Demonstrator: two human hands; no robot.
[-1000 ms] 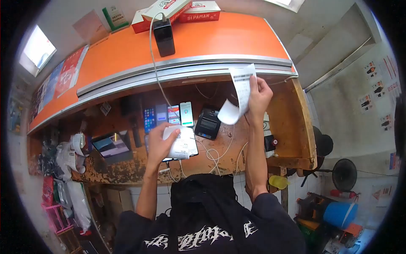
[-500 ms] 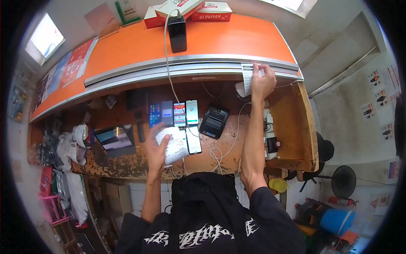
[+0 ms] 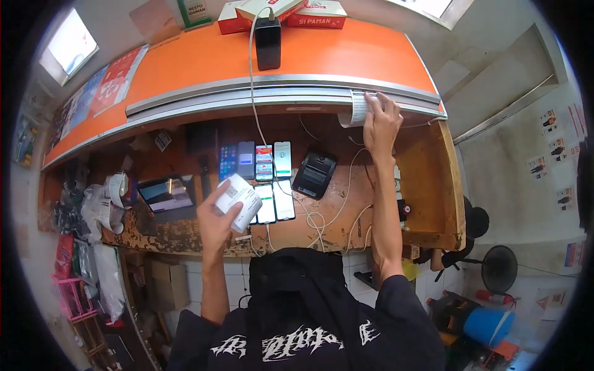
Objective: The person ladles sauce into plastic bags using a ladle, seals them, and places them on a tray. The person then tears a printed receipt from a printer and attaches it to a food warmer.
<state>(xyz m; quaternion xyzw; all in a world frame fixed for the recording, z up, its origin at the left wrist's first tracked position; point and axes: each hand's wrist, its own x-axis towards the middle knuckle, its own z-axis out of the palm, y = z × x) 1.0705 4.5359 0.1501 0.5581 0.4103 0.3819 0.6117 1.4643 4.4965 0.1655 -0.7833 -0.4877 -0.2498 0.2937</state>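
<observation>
My left hand [image 3: 218, 216] holds a curling printed paper slip [image 3: 240, 201] between thumb and fingers, over the left part of the phones. Up at the metal rail [image 3: 297, 94] on the counter's edge, my right hand [image 3: 382, 120] has its fingers at the top of a second paper slip [image 3: 359, 110], which hangs from the rail and curls at its lower end. Whether the fingertips still pinch this slip is hard to make out. Several lit phones [image 3: 283, 159] lie in two rows on the worn wooden desk [image 3: 334, 232]. A black receipt printer [image 3: 315, 175] sits right of them.
A black power bank [image 3: 268, 44] stands on the orange counter [image 3: 346, 52], its white cable hanging down to the phones. Red and white boxes [image 3: 317, 15] are behind it. A tablet [image 3: 166, 195] and plastic bags [image 3: 99, 207] lie left. Sockets line the desk's right side.
My right hand has carried its slip up to the rail, where the slip now hangs. My left hand has moved left with its slip, away from the lower phones.
</observation>
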